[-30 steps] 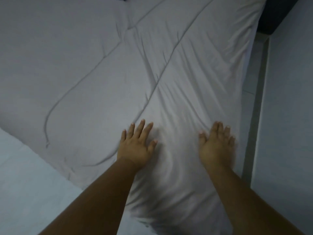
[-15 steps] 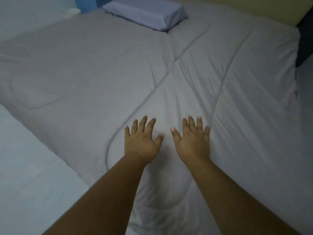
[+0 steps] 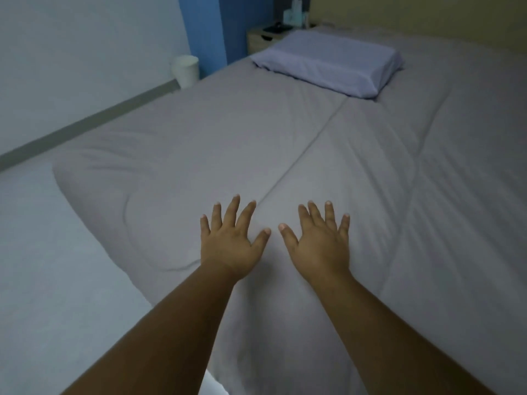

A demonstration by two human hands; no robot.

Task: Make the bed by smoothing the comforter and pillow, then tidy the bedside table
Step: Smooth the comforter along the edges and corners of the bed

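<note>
In the head view, both hands lie flat on the grey comforter [image 3: 199,143] near its foot end, the left hand [image 3: 229,243] and the right hand [image 3: 319,243] spread wide with fingers fanned, gripping nothing, thumbs nearly meeting. A second ago they were set well apart near the bed's right side, where the cloth was rucked into long folds; since then they have drawn together toward the middle, just either side of the stitched seam [image 3: 308,149] that runs up the bed, and the view has lifted so the head of the bed now shows. That suggests the smoothing of the foot end is mostly done and attention is passing up the bed. Creases remain on the right half [image 3: 445,178], so more strokes look needed there. The pale pillow [image 3: 328,64] sits at the head, slightly skewed, seemingly untouched. Beyond it the bedside table [image 3: 261,37] carries a few small dark and pale things, too dim to name. The comforter's left edge [image 3: 74,183] rounds down to pale floor [image 3: 42,252], which gives open walking room along that side toward the table; a white bin [image 3: 185,70] stands by the wall there.
</note>
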